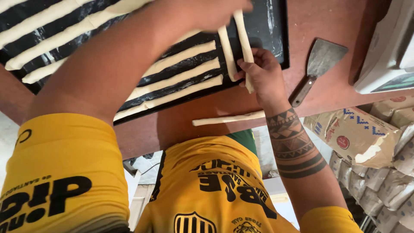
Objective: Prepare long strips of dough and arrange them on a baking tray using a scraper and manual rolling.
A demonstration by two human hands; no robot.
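A black baking tray [276, 26] lies on a reddish-brown table [181, 125] and holds several long pale dough strips [181, 77] in rows. Two more dough strips [246, 43] run crosswise over the tray's right end. My left hand [207, 11], blurred at the top edge, grips their far ends. My right hand [263, 75], on a tattooed forearm, pinches their near ends at the tray's front rim. Another single dough strip [228, 118] lies on the table just in front of the tray, below my right hand.
A metal scraper [319, 64] with a dark handle lies on the table right of the tray. A white scale [384, 51] stands at the far right. Stacked paper sacks [358, 138] sit below the table's edge at the right.
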